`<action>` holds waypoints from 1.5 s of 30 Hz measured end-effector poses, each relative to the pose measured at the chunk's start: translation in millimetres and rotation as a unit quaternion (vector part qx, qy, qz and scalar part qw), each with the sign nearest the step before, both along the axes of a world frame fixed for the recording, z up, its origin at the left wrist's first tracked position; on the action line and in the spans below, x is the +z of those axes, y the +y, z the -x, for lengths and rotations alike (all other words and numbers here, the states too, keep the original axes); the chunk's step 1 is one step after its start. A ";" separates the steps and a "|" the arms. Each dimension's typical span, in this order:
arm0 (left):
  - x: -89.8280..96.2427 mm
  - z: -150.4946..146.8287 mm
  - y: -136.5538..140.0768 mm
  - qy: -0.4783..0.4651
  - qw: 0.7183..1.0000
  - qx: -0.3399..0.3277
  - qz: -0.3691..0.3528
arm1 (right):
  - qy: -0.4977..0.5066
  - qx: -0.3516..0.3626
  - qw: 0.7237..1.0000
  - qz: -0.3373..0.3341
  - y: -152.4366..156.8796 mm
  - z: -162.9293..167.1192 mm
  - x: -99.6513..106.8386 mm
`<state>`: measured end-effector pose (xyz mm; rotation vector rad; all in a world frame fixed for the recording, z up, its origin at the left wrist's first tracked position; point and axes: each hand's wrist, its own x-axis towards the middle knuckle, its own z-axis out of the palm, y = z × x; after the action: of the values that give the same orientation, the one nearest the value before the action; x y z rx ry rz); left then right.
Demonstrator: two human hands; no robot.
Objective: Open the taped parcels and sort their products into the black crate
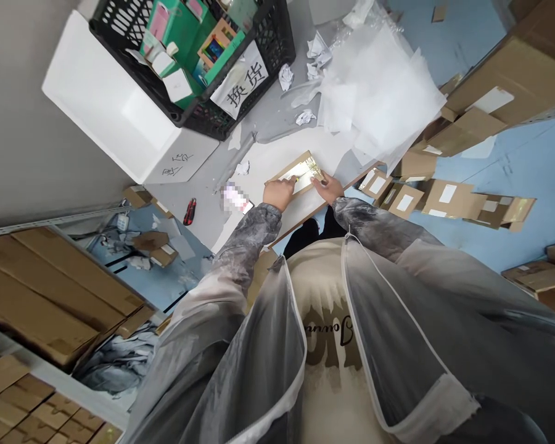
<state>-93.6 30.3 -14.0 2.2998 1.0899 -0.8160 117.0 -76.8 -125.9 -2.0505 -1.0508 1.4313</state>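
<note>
A small flat cardboard box (284, 174) with a white label and shiny clear tape lies tilted on the white sheet over the table. My left hand (279, 193) is closed at the box's left part. A small yellowish bit shows at its fingertips, too small to name. My right hand (330, 188) grips the box's right end, thumb on top and the other fingers mostly hidden. To the left of my left hand lies a phone-like object (237, 197), partly blurred out. Farther left, a red and black utility knife (190, 211) rests on the grey table.
A black plastic crate (203, 126) of small boxes and a white bin (120, 117) stand at the upper left. Crumpled paper (306, 116) and a stack of translucent plastic bags (379, 86) lie behind the box. Opened cartons (448, 197) cover the right-hand floor; brown boxes (41, 290) fill left shelves.
</note>
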 end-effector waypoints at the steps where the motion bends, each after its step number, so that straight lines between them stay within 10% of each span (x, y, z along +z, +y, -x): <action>1: 0.0 4.5 -0.5 0.001 1.000 0.002 0.002 | -0.002 -0.011 1.000 0.006 -0.3 2.7 1.5; 30: 18.0 133.0 -28.1 -0.022 1.000 -0.012 0.012 | -0.180 0.030 0.982 0.052 11.8 21.7 24.1; 38: -0.8 188.9 -45.8 -0.036 0.997 0.074 0.006 | -0.202 0.008 0.978 0.047 17.6 23.3 41.8; 45: 23.2 187.0 -64.0 -0.067 0.980 0.183 -0.047 | -0.199 0.039 0.973 0.106 28.2 20.6 80.7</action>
<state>-280.6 -33.7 9.3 2.0981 1.4563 -0.4691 96.4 -48.6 -45.2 -2.5522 -1.1835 1.2407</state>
